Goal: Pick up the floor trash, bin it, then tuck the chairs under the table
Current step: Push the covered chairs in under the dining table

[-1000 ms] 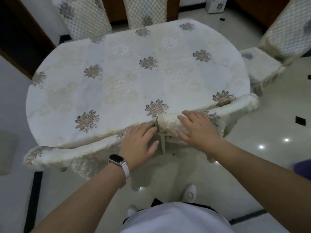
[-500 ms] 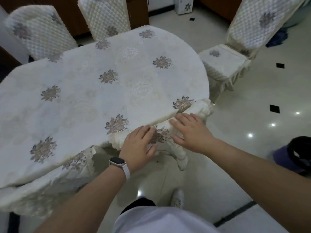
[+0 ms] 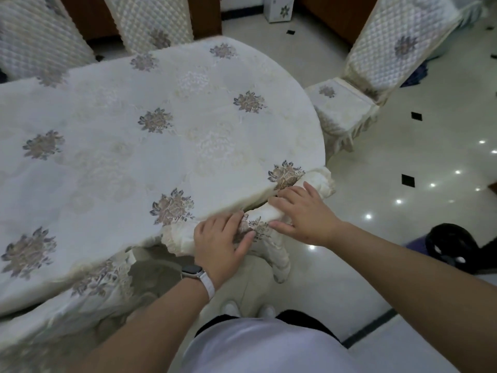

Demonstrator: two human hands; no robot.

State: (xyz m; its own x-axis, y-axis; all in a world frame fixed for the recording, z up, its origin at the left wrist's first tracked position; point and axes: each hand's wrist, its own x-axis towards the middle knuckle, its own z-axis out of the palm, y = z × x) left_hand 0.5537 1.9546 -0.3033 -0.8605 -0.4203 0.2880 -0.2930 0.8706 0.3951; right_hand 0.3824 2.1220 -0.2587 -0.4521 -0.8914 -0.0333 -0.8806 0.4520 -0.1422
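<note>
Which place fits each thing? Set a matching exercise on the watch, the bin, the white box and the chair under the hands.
Things: 1 watch; 2 bin; 3 white box; 4 chair.
Places: A by the far wall; B against the table edge; C on a wrist; D on the floor, far right.
Pairs: 1-C; 2-D; 3-A; 4-B.

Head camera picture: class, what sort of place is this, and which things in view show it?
Most likely a home dining room: an oval table covered in flowered cloth, matching quilted-cover chairs set around it, and a polished tiled floor.
</note>
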